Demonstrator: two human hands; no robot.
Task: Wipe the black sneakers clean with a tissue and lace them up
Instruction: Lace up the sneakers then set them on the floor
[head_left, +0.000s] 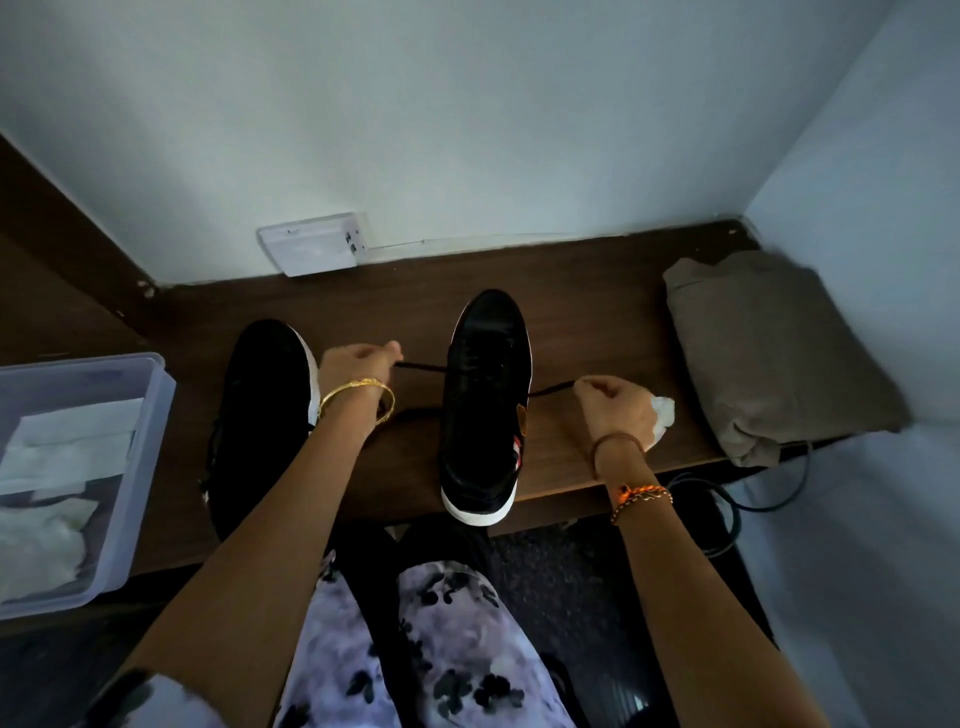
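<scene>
Pulling a black lace (421, 367) out both sides of the upright sneaker (485, 405), the left hand (358, 364) pinches 1 end and the right hand (615, 410) pinches the other, with a crumpled tissue (662, 415) tucked under it. The second sneaker (265, 410) sits behind the left forearm on the wooden desk (597, 322). A clear tub (150, 431) of tissues sits left, folded brown cloth (769, 353) right.
</scene>
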